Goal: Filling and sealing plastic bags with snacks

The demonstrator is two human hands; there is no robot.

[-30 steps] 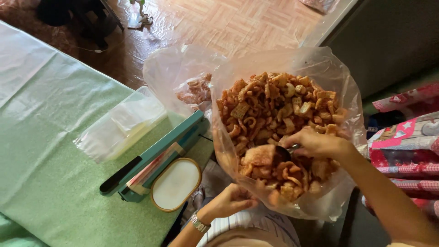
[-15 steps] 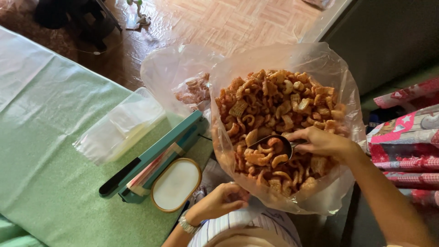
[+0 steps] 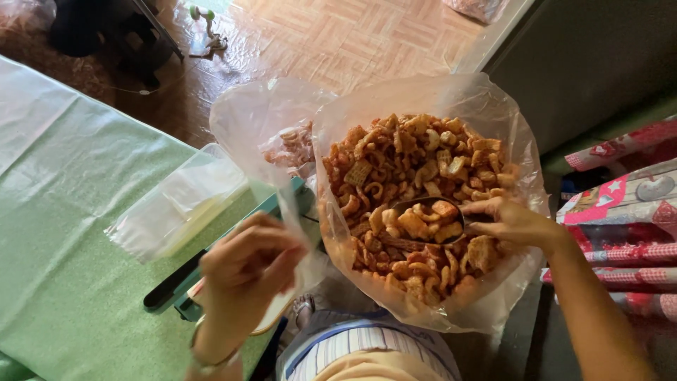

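Two hands: both at work over a big clear plastic bag [image 3: 493, 120] of fried snack pieces [image 3: 409, 162], which stands open beside the tabletop [image 3: 63, 176].
Right hand [image 3: 511, 222]: reaches into the big bag from the right, grip pressed around the handle of a metal scoop [image 3: 423, 219].
Scoop: held about level above the heap, its bowl loaded with orange-brown pieces.
Left hand [image 3: 247, 257]: raised in front of the tabletop edge, fingers and thumb pinching the thin film of a small clear bag [image 3: 293, 219] that runs upward from the grip.
Small clear bag: its film hangs just left of the big bag's wall; whether the two touch cannot be told.
Second bag [image 3: 261, 120]: clear plastic, behind and left of the big one, holding a few paler snack pieces [image 3: 293, 144].
Tabletop: covered in a light green cloth.
Stack of empty clear bags [image 3: 176, 204]: lies on the green cloth, left of the raised hand.
Heat sealer [image 3: 211, 264]: teal body with a black handle, at the tabletop edge, partly hidden by the left hand.
Floor [image 3: 352, 35]: wood parquet pattern, beyond the bags.
Patterned fabric [image 3: 620, 212]: red, pink and white, at the right edge.
Striped clothing [image 3: 352, 346]: visible at the bottom, below the big bag.
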